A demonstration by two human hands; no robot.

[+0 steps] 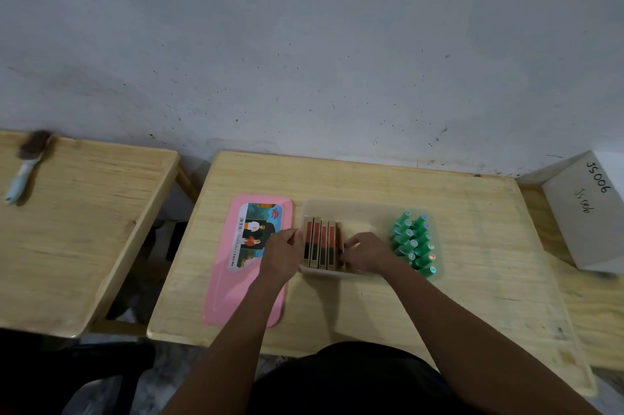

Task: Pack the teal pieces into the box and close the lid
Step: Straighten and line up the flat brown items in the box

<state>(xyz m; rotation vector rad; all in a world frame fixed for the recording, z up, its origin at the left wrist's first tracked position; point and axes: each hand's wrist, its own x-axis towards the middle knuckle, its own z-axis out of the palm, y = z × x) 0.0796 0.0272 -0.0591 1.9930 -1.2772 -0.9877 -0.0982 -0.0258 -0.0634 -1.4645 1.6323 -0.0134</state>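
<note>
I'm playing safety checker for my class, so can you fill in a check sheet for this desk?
Surface: wooden table, bare wood.
Job's things: teal pieces in the box, right end; pink lid lies off, beside it.
Clutter: red-and-gold cases in the box's left end.
Hands: left hand at the box's left wall, grip unclear; right hand holds one case.
Cables: nothing seen.
Surroundings: second table with brush; white carton; wall.

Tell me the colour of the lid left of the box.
The lid is pink; head view shows it.

Dim, flat light with soft shadows; wide-angle bending at the edges, slight blur throughout.
</note>
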